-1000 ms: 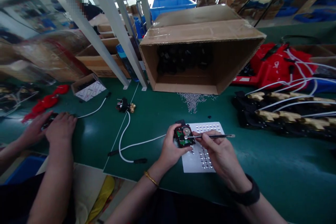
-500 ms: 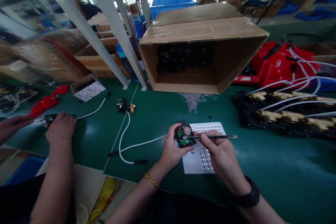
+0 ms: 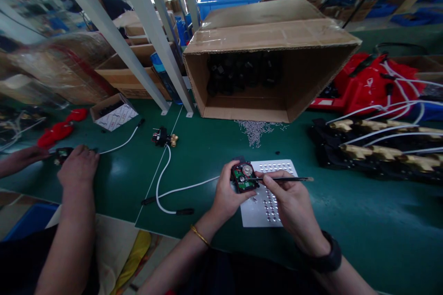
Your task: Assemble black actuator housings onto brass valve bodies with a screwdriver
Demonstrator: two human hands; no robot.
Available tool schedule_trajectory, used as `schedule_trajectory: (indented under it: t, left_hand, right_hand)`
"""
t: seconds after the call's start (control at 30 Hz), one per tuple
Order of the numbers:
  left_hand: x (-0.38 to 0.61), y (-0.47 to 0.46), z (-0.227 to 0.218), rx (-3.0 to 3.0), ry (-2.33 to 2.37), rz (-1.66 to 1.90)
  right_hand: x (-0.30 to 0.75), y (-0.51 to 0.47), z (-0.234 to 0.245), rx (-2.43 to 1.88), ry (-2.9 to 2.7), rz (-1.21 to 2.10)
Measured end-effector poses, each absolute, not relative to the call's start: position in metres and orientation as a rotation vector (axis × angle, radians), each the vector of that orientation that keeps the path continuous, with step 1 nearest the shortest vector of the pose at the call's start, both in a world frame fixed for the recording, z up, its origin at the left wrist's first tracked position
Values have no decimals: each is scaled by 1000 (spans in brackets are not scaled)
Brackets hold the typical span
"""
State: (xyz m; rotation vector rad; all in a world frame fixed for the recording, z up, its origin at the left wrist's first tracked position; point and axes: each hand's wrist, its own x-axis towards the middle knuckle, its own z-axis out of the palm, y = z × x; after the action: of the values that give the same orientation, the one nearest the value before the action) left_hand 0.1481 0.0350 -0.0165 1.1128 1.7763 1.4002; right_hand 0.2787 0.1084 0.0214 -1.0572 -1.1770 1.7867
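Your bare left hand (image 3: 225,192) curves into a C-shaped grip, palm facing inward, your left forearm (image 3: 180,252) slanting up behind it; opposite, your bare right hand (image 3: 291,200) holds a fine pinch, your right forearm (image 3: 355,273) angled in from the lower right.

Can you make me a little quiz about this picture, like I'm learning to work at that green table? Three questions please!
1. Pick one: what colour is the bracelet on the person's left wrist?
a) blue
b) gold
c) red

2. True or false: the heap of tiny thin pieces lies on top of the big cardboard box.

3. Fill in the gap: the thin dark tool in the right hand points into the open black housing, which the ____ hand is holding.

Key:
1. b, gold.
2. False: the heap of tiny thin pieces lies on the green table, in front of the big cardboard box.
3. left: the left hand grips it.
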Motion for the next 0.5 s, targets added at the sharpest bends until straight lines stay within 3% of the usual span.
schedule_trajectory:
  t: [0.5]
  left_hand:
    - [150,35,-18,1243,1833,1457]
  right_hand:
    - [277,114,21,-1094,-1210,1752]
